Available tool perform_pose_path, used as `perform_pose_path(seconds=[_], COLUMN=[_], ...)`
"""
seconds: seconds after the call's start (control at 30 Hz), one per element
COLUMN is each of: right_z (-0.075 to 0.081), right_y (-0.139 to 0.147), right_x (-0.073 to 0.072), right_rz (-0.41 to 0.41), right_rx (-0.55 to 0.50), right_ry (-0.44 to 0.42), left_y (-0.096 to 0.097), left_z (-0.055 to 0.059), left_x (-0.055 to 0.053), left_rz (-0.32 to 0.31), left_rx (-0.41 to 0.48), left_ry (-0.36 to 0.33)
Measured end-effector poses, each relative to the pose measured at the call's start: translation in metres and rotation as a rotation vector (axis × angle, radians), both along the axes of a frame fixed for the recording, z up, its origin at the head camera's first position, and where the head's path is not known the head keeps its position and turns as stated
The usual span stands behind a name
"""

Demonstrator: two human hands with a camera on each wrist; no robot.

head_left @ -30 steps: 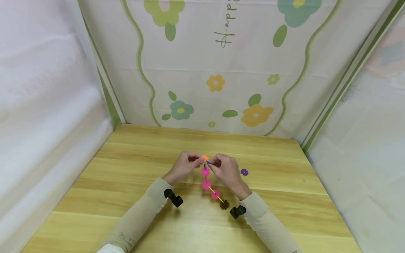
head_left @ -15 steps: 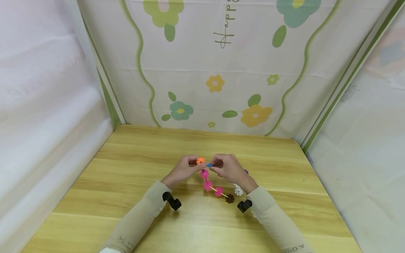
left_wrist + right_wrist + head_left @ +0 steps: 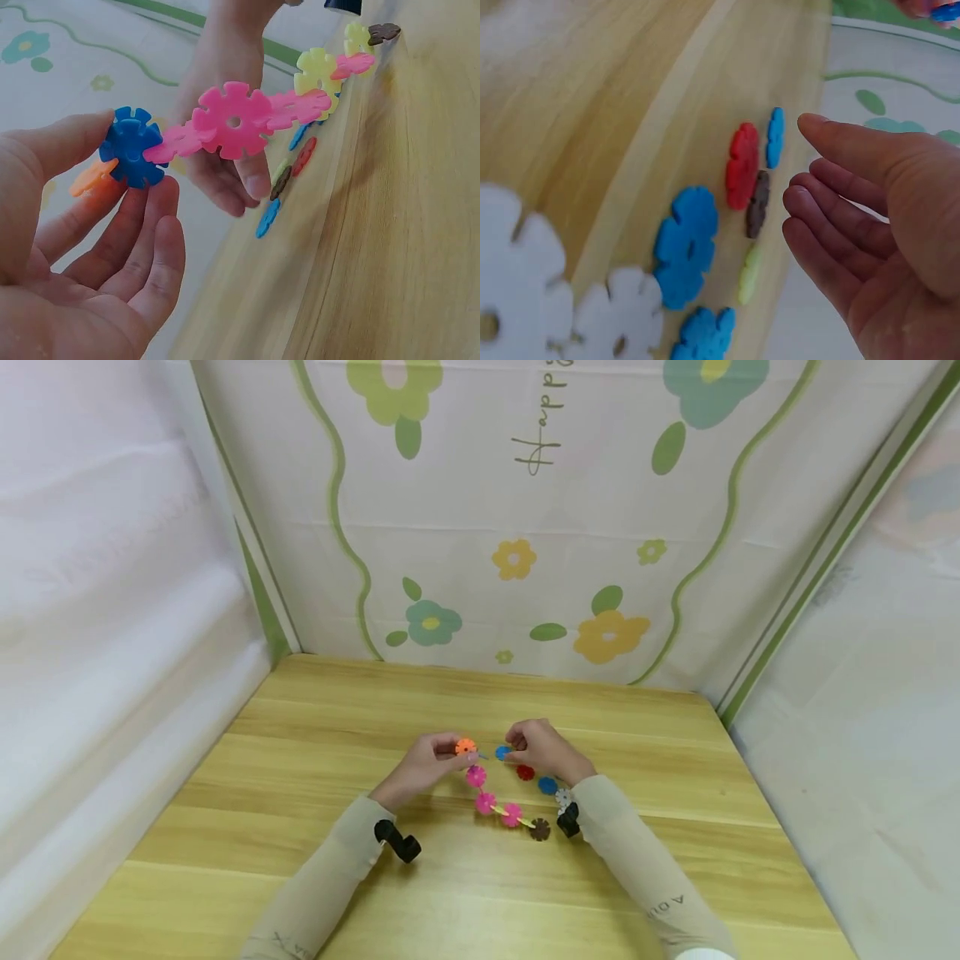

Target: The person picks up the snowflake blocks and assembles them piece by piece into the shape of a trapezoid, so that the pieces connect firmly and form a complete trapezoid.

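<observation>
Left hand (image 3: 97, 247) up off the table (image 3: 375, 893), I have the thumb and fingers clamped on one end of the chain (image 3: 486, 803), at the dark blue disc (image 3: 133, 150) with the orange disc (image 3: 91, 178) just beside it. From there the chain runs off through pink discs (image 3: 234, 105) and yellow discs (image 3: 316, 71) to the brown disc (image 3: 540, 829); whether that far end touches the table, I cannot tell. My right hand (image 3: 546, 752) has its thumb and fingers apart with nothing between them, the thumb near the bright blue disc (image 3: 502, 753). Just past that lie the red disc (image 3: 526, 772), a second blue disc (image 3: 547, 786) and the white discs (image 3: 563, 797), though how these join one another I cannot make out. All of it looks like thin moulded plastic, so I'd expect next to no weight, stiff petals and a slightly slippery face. Each disc should hold firm alone, but the notched joints are probably the weak spots, free to twist or pop loose if the hanging length pulls. I'd take each disc by its flat faces, thumb against fingertip, close to the joint, with the facing notch left uncovered, and avoid squeezing the petals sideways.
</observation>
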State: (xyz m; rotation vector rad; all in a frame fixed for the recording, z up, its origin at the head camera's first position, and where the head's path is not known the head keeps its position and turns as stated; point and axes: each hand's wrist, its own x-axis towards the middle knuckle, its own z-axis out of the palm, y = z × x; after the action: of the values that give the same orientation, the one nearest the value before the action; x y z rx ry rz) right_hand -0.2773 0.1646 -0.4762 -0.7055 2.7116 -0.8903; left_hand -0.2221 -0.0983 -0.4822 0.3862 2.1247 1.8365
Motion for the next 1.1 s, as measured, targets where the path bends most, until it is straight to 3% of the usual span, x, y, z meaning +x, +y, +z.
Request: perform_pose_path(seconds=[0.17,0.43,0.83,1.1], right_z=[-0.012,-0.011,0.009,0.022], right_y=[-0.008,-0.007,0.01,0.02], right_x=[-0.01,-0.011,0.01,0.032], right_rz=[-0.015,-0.069,-0.046,0.0], right_rx=[0.022,-0.007,-0.084,-0.173], right_ry=[-0.019,-0.039,0.007,0.06], left_y=[-0.002,0.0,0.0,0.0], left_z=[-0.003,-0.003,-0.005,-0.006], left_x=[-0.001,0.0,0.001,-0.001], left_rz=[-0.014,-0.025,-0.052,-0.065], left_rx=[0.039,0.037,0.03,0.026], left_ry=[0.013,0.031,0.023,0.03])
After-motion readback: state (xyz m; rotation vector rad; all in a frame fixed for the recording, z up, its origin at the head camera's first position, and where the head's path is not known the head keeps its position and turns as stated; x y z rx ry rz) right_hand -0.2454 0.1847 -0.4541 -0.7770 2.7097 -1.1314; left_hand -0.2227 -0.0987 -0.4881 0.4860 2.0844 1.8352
